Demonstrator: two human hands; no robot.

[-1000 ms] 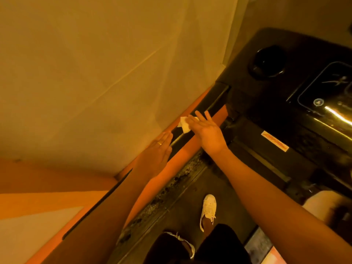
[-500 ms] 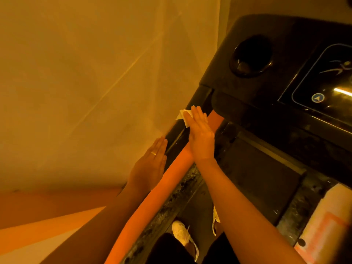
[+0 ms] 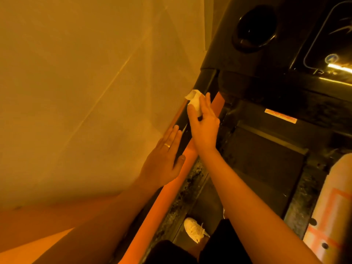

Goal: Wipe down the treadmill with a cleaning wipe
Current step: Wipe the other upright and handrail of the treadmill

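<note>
Looking down on treadmill [image 3: 262,159] deck in dim amber light, plain wall [image 3: 85,82] close on the left. Noting black side rail [image 3: 207,82] with orange strip [image 3: 219,103] beside it, running up to dark console [image 3: 282,54] with round cup holder [image 3: 255,29]; grime along the deck edge. White shoe [image 3: 195,232] on the belt below.

Cleaning wipe [image 3: 193,101]: small, white, crumpled, one corner sticking up free. Sitting at the black rail near its upper end.

Pinched by right hand [image 3: 204,128] between thumb and extended fingers, bunched under the fingertips, free corner poking past them toward the wall. Left hand [image 3: 163,164] flat, fingers straight and together, ring [image 3: 167,145] on one, laid along the rail's wall side just below, apart from the wipe.
</note>
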